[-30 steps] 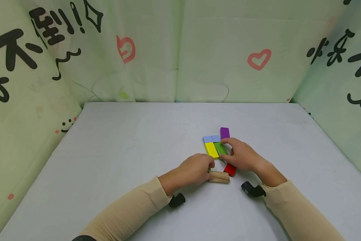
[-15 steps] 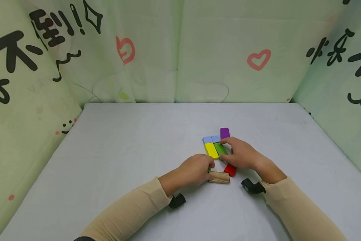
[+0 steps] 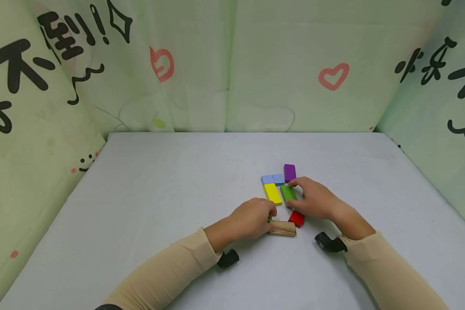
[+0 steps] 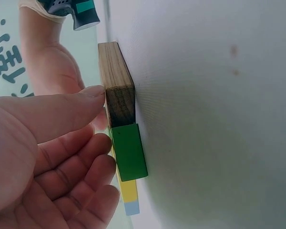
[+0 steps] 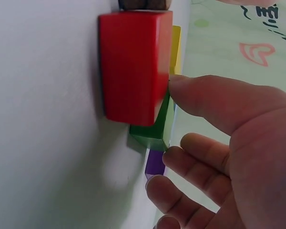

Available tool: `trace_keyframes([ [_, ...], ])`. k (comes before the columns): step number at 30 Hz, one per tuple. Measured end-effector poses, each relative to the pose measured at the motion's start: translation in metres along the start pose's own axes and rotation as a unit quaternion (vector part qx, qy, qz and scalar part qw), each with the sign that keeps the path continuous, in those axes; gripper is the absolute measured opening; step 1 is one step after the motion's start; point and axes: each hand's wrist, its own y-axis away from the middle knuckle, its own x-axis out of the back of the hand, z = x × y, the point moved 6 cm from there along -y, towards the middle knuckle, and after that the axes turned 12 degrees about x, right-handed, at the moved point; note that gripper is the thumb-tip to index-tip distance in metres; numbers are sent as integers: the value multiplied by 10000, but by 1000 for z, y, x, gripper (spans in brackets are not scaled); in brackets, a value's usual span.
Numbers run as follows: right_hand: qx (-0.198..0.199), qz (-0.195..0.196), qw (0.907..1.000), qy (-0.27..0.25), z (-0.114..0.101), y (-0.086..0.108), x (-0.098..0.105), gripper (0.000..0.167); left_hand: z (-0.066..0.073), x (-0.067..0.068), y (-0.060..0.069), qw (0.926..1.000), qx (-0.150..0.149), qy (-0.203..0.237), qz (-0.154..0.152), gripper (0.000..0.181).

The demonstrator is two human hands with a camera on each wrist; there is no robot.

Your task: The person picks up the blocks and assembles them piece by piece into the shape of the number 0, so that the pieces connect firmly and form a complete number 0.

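My right hand [image 3: 313, 198] pinches a green block [image 3: 288, 193] between the thumb at its near end and a finger at its far end. A gap separates this block from a yellow block [image 3: 273, 193] to its left. My left hand [image 3: 251, 217] has its thumb against a wooden block [image 3: 283, 228] and its curled fingers at a second green block [image 4: 128, 152], which it mostly hides in the head view. A red block [image 3: 297, 218] touches or nearly touches the wooden block's right end. Two light blue blocks [image 3: 278, 179] and a purple block [image 3: 289, 173] lie at the far side.
All the blocks lie close together on a white table [image 3: 170, 181], right of its middle. Green printed curtains [image 3: 232, 69] stand behind and along both sides. Black wrist cameras [image 3: 228, 258] hang below both sleeves.
My right hand has shifted slightly right with the green block, which has come away from the yellow block. The left hand, wooden block and red block have stayed put.
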Motion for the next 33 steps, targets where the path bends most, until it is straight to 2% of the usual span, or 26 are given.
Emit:
trace_keyframes([
  [9, 63, 90, 9999, -115, 2, 8, 2, 57, 0, 0, 0, 10000, 49, -51, -15, 27],
  [14, 187, 2, 9997, -131, 1, 10, 2, 54, 1, 0, 1, 9999, -46, -108, 58, 25],
  [20, 29, -100, 9999, -111, 7, 12, 2, 54, 1, 0, 0, 9999, -30, -89, 70, 24],
  [33, 11, -120, 9999, 2, 15, 17, 2, 55, 0, -1, -1, 10000, 38, -74, 22, 24],
])
